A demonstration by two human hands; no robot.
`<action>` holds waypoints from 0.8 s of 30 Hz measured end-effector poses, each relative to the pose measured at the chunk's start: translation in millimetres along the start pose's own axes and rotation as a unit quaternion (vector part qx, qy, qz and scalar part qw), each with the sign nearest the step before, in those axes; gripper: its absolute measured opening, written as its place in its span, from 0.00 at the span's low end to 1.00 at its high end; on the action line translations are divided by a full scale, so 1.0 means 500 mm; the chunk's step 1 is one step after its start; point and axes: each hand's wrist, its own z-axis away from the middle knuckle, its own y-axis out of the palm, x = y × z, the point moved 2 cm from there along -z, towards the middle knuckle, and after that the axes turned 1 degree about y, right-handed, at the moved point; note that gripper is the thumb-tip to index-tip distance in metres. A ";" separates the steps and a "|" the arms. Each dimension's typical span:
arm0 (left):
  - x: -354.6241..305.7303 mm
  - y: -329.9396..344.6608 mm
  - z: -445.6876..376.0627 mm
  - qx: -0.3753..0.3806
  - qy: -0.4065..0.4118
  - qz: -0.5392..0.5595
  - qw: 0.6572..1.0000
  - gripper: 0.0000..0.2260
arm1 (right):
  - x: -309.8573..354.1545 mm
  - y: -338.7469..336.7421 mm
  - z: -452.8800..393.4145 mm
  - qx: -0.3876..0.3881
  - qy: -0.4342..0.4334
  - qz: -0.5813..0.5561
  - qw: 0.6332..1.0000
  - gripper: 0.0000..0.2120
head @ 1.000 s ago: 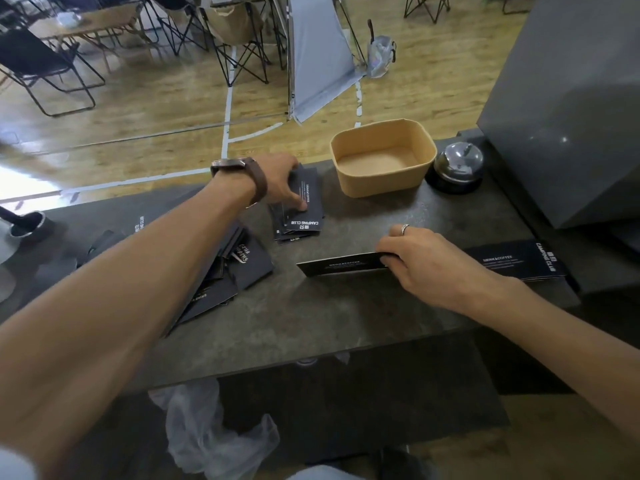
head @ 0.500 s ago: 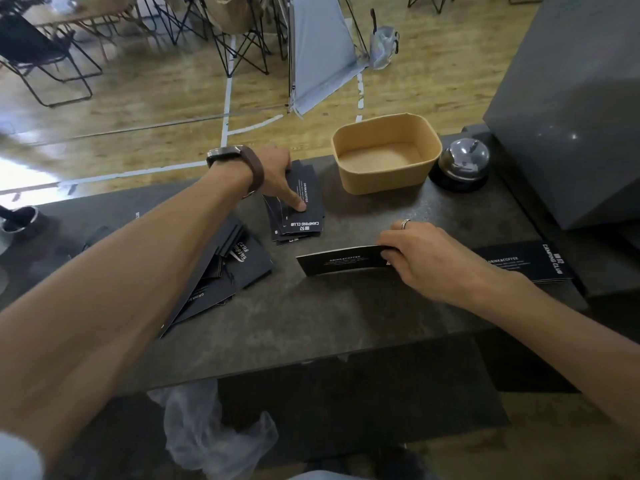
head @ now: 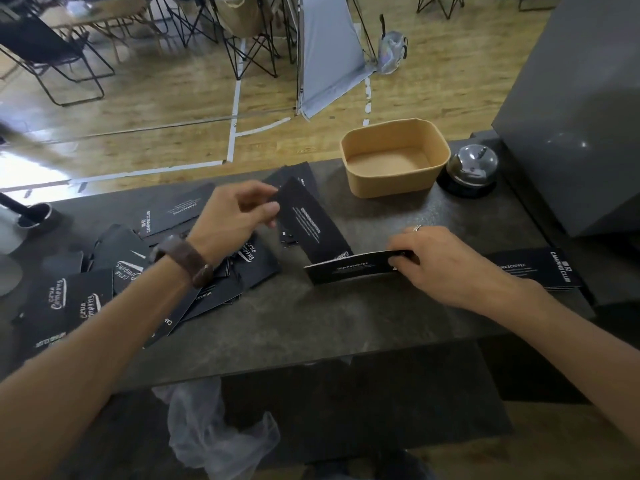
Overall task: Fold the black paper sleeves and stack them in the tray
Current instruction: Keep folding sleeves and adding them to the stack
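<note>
With the left hand (head: 231, 216) pinching a lifted flat black paper sleeve (head: 313, 225) and the right hand (head: 438, 259) seemingly clamping a folded black paper sleeve (head: 349, 268) on the dark stone counter (head: 311, 323), crease firmly before filling the still-bare tan paper tray (head: 393, 180).

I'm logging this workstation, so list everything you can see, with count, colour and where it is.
counter: one, dark grey, across the middle.
tray: one, tan, far side of the counter, nothing in it.
bell: one, silver on a black base, right of the tray.
loose sleeves: many, black, heaped at left; count unclear.
flat sleeves: small black pile, at right.
lifted sleeve: one, black, centre.
folded sleeve: one, black, centre.
plastic bag: one, clear, below the counter.
left hand: pinches the lifted sleeve.
right hand: holds the folded sleeve.
</note>
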 end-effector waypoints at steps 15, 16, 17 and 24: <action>0.003 0.069 0.119 0.175 0.098 -0.256 0.946 0.05 | 0.012 0.020 0.012 -0.039 -0.011 -0.020 0.999 0.02; 0.001 0.077 0.121 0.174 0.104 -0.252 0.946 0.07 | 0.013 0.021 0.012 -0.037 -0.013 -0.016 0.999 0.01; -0.002 0.084 0.124 0.170 0.108 -0.241 0.949 0.10 | 0.015 0.021 0.012 -0.034 -0.012 -0.013 0.999 0.03; -0.013 0.127 0.143 0.115 0.102 -0.234 0.960 0.12 | 0.027 0.031 0.017 -0.025 -0.018 -0.003 1.000 0.04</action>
